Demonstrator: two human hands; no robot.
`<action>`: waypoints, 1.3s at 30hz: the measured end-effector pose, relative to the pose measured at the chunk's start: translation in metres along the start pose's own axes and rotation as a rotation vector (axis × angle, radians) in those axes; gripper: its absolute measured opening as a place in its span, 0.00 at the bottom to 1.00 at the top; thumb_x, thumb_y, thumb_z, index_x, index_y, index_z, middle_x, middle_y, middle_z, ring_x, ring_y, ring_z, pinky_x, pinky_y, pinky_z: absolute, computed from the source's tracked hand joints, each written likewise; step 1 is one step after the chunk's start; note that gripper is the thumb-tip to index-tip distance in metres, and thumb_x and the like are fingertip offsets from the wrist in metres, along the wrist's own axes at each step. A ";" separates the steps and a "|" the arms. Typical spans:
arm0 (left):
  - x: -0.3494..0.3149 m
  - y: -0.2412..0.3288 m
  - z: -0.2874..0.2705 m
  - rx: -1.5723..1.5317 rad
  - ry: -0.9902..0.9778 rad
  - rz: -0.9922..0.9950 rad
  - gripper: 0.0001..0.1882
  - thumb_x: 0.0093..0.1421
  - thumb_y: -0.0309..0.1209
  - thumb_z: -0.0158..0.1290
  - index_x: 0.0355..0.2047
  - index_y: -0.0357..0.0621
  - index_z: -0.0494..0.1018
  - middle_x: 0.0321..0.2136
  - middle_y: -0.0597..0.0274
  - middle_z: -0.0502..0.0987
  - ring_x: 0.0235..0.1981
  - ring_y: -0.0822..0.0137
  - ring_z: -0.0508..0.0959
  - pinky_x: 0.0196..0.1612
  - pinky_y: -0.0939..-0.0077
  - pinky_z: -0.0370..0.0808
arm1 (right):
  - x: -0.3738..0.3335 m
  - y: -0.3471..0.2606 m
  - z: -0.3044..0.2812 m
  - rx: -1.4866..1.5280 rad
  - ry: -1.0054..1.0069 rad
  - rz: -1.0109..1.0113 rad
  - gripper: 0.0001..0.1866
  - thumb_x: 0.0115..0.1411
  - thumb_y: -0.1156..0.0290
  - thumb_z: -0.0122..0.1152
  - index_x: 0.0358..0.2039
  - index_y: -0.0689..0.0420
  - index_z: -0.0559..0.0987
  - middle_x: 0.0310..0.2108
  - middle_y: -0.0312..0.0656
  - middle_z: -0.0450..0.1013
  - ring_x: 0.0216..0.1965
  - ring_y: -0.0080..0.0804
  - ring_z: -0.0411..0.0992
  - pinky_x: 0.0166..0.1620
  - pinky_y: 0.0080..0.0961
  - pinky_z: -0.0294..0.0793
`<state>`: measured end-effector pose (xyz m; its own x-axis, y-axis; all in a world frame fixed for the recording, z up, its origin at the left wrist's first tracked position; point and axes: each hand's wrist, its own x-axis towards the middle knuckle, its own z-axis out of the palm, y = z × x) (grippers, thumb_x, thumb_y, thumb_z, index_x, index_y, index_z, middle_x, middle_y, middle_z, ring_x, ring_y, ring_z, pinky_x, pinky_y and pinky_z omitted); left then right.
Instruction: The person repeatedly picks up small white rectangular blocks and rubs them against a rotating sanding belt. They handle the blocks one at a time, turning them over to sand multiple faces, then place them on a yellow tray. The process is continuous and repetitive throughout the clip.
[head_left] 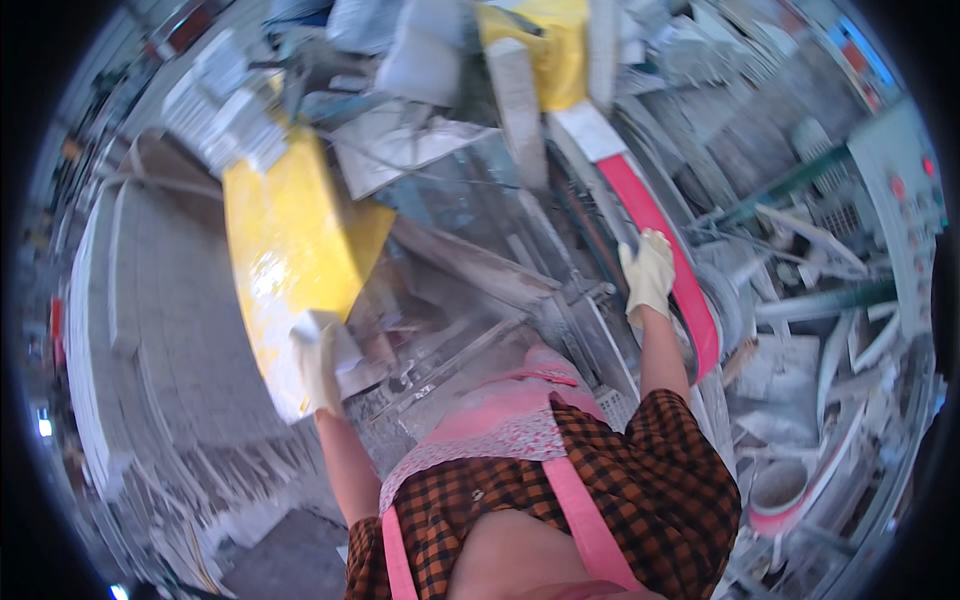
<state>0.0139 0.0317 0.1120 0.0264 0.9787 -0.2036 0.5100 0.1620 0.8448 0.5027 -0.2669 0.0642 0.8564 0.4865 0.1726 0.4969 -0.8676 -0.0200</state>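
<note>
My left hand (pixel 318 370), in a pale glove, is closed on a small white block (pixel 316 324) at the near end of a yellow sheet (pixel 290 230). That sheet drapes over a long surface on the left, and motion blurs the hand's outline. My right hand (pixel 650 272), also gloved, rests by the left edge of a pinkish-red belt (pixel 668 235). Its thumb stands apart from the fingers, and nothing shows in its grasp. Toward the far end of the belt lies a flat white piece (pixel 588 132).
White blocks (pixel 235 125) are piled at the far end of the yellow sheet. Another yellow sheet (pixel 560 50) hangs at the back. Dusty metal framework (pixel 560 250) runs between my arms. A control panel (pixel 905 215) with red buttons and a round bucket (pixel 778 487) are on the right.
</note>
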 end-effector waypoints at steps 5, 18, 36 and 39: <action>-0.010 0.012 -0.004 0.122 0.045 0.046 0.51 0.54 0.43 0.63 0.70 0.26 0.53 0.60 0.33 0.69 0.61 0.45 0.72 0.62 0.61 0.68 | 0.027 0.006 -0.027 0.094 -0.093 0.092 0.26 0.66 0.48 0.53 0.45 0.59 0.82 0.40 0.52 0.80 0.45 0.50 0.78 0.50 0.43 0.76; 0.003 0.001 -0.006 0.263 0.130 -0.113 0.55 0.50 0.42 0.67 0.70 0.25 0.51 0.65 0.29 0.63 0.66 0.43 0.67 0.67 0.62 0.65 | 0.234 -0.098 0.031 0.222 0.182 -0.172 0.42 0.56 0.37 0.62 0.60 0.59 0.74 0.61 0.53 0.70 0.65 0.49 0.63 0.66 0.45 0.59; -0.001 0.003 -0.008 0.207 0.167 -0.105 0.58 0.47 0.44 0.68 0.70 0.25 0.52 0.62 0.27 0.65 0.64 0.41 0.69 0.64 0.59 0.69 | 0.256 -0.116 0.033 0.341 0.164 -0.174 0.36 0.48 0.47 0.75 0.49 0.60 0.77 0.48 0.50 0.75 0.49 0.50 0.74 0.55 0.42 0.73; 0.003 0.007 -0.008 0.260 0.141 -0.144 0.58 0.47 0.44 0.68 0.70 0.25 0.51 0.62 0.27 0.66 0.63 0.41 0.70 0.63 0.60 0.70 | 0.236 -0.097 0.026 0.312 0.123 -0.192 0.34 0.50 0.47 0.73 0.49 0.60 0.78 0.49 0.50 0.75 0.50 0.52 0.74 0.56 0.43 0.72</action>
<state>0.0106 0.0371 0.1211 -0.1725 0.9588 -0.2259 0.7028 0.2804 0.6537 0.6602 -0.0655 0.0810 0.7299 0.6049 0.3184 0.6816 -0.6794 -0.2717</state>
